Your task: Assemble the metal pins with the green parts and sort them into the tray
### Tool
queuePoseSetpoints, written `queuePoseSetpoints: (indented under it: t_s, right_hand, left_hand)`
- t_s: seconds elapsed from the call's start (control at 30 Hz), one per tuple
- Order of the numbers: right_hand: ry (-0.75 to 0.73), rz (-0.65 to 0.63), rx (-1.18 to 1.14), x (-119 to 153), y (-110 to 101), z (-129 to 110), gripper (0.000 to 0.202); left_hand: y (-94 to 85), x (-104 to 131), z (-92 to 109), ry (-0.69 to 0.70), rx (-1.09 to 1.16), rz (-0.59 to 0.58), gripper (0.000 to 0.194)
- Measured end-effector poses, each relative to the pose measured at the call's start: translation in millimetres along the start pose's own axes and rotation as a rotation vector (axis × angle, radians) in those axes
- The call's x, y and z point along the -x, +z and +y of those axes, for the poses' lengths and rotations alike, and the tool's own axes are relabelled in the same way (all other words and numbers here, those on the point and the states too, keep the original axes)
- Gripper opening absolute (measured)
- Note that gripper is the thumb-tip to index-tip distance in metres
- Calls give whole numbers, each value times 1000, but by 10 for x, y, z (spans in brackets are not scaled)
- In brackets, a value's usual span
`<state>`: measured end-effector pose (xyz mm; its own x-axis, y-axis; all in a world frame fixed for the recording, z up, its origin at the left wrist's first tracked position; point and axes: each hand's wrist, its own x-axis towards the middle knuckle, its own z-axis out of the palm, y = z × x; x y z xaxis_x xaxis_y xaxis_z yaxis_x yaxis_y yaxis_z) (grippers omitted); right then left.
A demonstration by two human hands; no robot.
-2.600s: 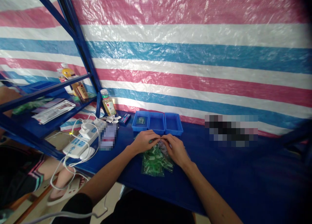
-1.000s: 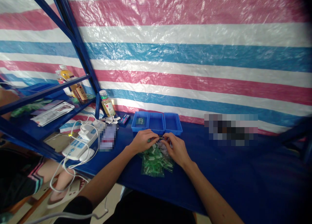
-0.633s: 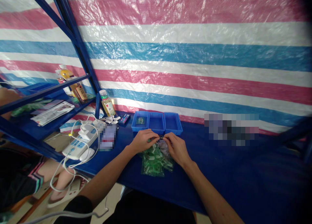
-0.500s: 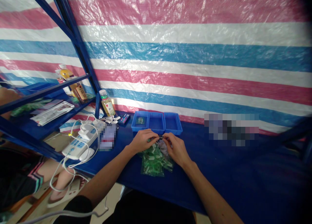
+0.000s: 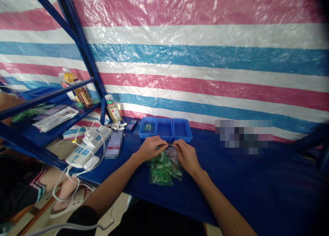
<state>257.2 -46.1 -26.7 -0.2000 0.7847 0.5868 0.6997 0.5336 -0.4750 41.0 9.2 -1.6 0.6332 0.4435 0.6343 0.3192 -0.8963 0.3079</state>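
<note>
We look down at our two bare hands, which meet over the blue table; our left hand has thumb and forefinger pressed together, our right hand mirrors it, and between the two pairs of fingertips we pinch a small thin piece, too small in this view for us to name; it lies in the gap between the hands, its long axis seeming to run sideways from one grip to the other, so neither hand is clearly nearer to it; the remaining fingers are curled, and we cannot tell whether they hold anything else. Just below our fingertips, on the side toward our body, lies a heap of green packets, flat and overlapping, with a greyish clear packet on its right-hand side, close under our right fingers; what the packets contain we cannot make out. Beyond our hands three blue bins stand in a row; the middle bin is straight past our fingertips, the left bin is past our left hand and holds one small packet, and the right bin is past our right hand; farther to the left we see a small box, an upright bottle and a white power strip.
</note>
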Motion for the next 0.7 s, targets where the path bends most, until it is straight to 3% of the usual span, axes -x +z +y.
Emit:
queuePoseSetpoints:
  t_s: [0.7]
  right_hand:
    - [-12,-40,-9,11,3,9,20]
  left_hand:
    - [25,23,-2,-25,-3,-19,18]
